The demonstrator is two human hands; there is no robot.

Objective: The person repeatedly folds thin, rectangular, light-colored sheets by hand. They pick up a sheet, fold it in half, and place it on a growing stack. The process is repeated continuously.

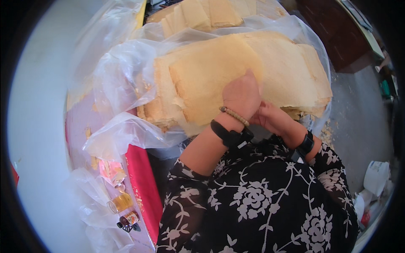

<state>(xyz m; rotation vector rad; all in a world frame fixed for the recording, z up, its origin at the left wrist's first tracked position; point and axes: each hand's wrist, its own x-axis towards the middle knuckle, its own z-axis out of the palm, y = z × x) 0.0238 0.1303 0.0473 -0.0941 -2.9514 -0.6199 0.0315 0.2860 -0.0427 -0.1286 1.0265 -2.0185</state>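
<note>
A tall stack of thin, pale tan sheets (284, 72) with ragged edges lies before me on plastic film. One sheet (208, 72), a deeper yellow, lies over the stack's left half. Above this sheet's right part is my left hand (243, 93), its back to the camera and a beaded bracelet at its wrist; most of its fingers are hidden. My right hand (269, 117) is just right of and below it, at the stack's near edge, its fingers partly curled and close to my left palm. Whether either hand pinches a sheet cannot be seen.
More folded sheets (196, 14) lie beyond the stack. Crumpled clear plastic film (120, 69) spreads to the left. Nearer on the left are a glass jar of amber liquid (120, 203), a small dark bottle (129, 219) and a red board or cloth edge (144, 186). Crumbs litter the floor at right.
</note>
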